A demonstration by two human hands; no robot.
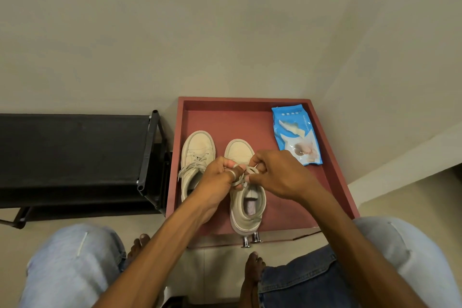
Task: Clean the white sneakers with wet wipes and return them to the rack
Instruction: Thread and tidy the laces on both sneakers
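Left of the red tray (335, 182) stands the black rack (75, 152); inside it sit both sneakers, the left sneaker (196, 157) alone. Your left hand (217, 180) and right hand (277, 175) each pinch the laces (246, 174) of the right sneaker (246, 205), grip closed. You seem to be handling laces; next needs a wipe from the blue pack (296, 134) in the tray's far right corner.

Single head cam, no 2nd view to overlap w/. It's looking steeply down & fwd from above the person's knees, wide-angle, bending the edges. It's sitting close over the red tray (332, 157); it's taking in the black rack (75, 147) at left, floor below, wall filling the top half.
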